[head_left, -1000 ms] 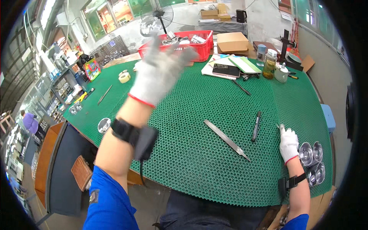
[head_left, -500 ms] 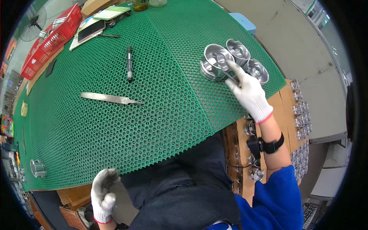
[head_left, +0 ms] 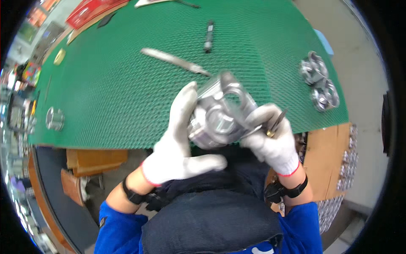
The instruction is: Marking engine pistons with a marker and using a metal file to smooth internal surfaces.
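Note:
A shiny metal piston (head_left: 222, 118), blurred by motion, is held up between my gloved hands over the table's near edge. My left hand (head_left: 175, 144) lies along its left side, fingers stretched and thumb spread below it, not closed round it. My right hand (head_left: 272, 137) is closed at the piston's right rim and also holds a slim dark tool (head_left: 277, 122) with a brass-coloured part. The tool's exact kind is unclear. Two more pistons (head_left: 314, 70) lie tipped at the right of the green honeycomb mat (head_left: 122, 84).
A flat file (head_left: 173, 59) and a black marker (head_left: 209, 36) lie beyond the piston. Another metal part (head_left: 55, 118) stands at the far left, with a yellow object (head_left: 59, 56) behind it. A red basket (head_left: 91, 12) is at the back left. Cardboard (head_left: 323, 156) bearing several pistons lies lower right.
My right hand has brought one piston from the group at the right to in front of me. My left hand has risen from below the table edge to the piston. The view has shifted.

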The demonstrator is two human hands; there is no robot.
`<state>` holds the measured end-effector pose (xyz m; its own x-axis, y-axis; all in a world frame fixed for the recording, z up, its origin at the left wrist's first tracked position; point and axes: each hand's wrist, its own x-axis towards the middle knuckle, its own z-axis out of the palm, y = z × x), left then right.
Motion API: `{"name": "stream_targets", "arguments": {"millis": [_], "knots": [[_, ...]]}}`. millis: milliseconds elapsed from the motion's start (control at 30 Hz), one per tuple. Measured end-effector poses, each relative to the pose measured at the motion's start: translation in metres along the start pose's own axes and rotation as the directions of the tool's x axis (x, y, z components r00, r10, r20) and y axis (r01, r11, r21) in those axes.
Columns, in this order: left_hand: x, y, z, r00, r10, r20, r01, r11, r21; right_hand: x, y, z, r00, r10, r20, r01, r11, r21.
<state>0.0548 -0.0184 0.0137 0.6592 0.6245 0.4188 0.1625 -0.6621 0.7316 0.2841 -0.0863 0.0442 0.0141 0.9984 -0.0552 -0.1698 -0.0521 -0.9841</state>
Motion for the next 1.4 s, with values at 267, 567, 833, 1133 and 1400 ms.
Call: {"name": "stream_targets", "arguments": {"millis": [267,567,833,1133,1400], "knots": [[-0.062,0.003,-0.023,0.941,-0.02,-0.338,0.097,0.972,0.214,0.023,0.046,-0.012,0.999,0.041,-0.008,-0.04,0.995,0.092],[-0.091,0.012,-0.029,0.939,-0.008,-0.344,0.165,0.889,0.428,0.027,0.059,-0.011,0.995,-0.1,0.0,0.095,0.948,0.304],[-0.064,0.024,-0.038,0.854,-0.501,0.138,0.007,-0.254,-0.967,0.03,0.064,-0.03,0.991,-0.114,0.075,0.054,0.83,0.556],[-0.051,0.019,-0.031,0.878,-0.421,0.226,0.051,-0.386,-0.921,0.025,0.064,-0.05,0.992,-0.095,0.086,0.01,0.728,0.686],[-0.064,-0.03,-0.032,0.993,-0.016,-0.114,-0.008,0.979,-0.205,-0.009,0.031,0.008,0.927,0.358,0.114,-0.325,0.917,-0.232]]}}
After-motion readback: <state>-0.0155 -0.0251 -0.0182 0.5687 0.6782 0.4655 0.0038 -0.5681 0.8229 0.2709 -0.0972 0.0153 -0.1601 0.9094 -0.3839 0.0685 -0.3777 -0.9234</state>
